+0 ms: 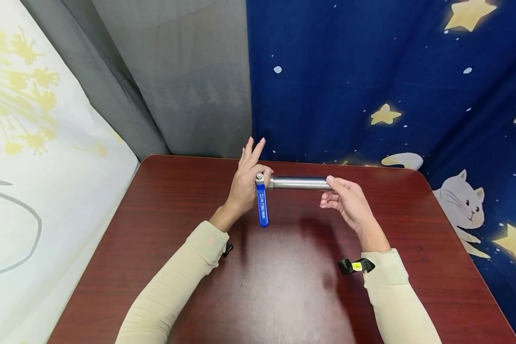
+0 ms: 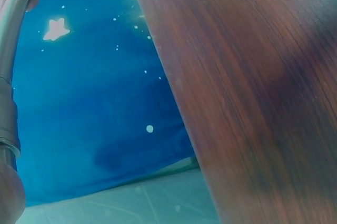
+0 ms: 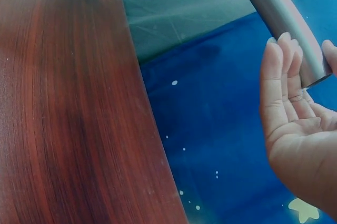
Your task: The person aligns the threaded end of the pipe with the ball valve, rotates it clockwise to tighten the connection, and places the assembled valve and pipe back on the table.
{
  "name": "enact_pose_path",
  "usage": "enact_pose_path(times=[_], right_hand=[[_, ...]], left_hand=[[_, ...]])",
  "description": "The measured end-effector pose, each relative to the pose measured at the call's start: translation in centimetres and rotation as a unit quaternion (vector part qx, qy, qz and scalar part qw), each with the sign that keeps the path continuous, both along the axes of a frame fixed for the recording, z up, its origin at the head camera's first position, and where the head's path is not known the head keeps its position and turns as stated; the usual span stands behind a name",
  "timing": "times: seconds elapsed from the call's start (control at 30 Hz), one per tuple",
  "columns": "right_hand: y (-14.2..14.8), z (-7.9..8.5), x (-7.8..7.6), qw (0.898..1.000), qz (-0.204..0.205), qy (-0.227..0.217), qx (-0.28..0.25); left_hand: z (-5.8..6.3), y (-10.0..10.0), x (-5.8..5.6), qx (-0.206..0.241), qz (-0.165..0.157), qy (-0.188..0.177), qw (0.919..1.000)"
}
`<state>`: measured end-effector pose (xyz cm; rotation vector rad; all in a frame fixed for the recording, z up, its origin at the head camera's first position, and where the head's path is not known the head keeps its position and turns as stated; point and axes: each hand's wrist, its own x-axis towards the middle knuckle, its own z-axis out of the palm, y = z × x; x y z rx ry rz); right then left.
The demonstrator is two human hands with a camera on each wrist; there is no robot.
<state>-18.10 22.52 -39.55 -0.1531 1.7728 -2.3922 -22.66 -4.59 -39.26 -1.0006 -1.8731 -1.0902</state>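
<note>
Pipe (image 1: 300,182) pinched by right fingers (image 3: 284,71); left hand (image 1: 245,184) gripping valve (image 1: 262,200), head view only.

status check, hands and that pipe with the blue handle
Left hand grips valve end, fingers raised. Right hand pinches pipe end. Held above table. Nothing in the way.

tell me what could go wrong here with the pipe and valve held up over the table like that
The right hand holds the steel pipe only by fingertips at its far end, so the pipe could slip and drop onto the wooden table. The left hand grips the ball valve with some fingers splayed, a loose hold if torque is applied. The blue handle hangs free and might swing into the wrist.
</note>
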Motion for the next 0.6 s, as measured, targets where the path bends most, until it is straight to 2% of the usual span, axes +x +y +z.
enact_pose_path(times=[0.13, 0.43, 0.6], right_hand=[[-0.04, -0.16, -0.01, 1.000, 0.001, -0.002, -0.009], [-0.08, -0.44, -0.11, 0.997, 0.047, 0.036, -0.047], [-0.05, -0.24, -0.08, 0.997, 0.054, 0.037, -0.050]], left_hand=[[-0.16, -0.05, 0.00, 0.000, 0.003, -0.003, 1.0000], [-0.44, -0.30, -0.05, 0.006, 0.003, -0.019, 0.9998], [-0.37, -0.35, -0.10, 0.004, 0.001, -0.018, 0.9998]])
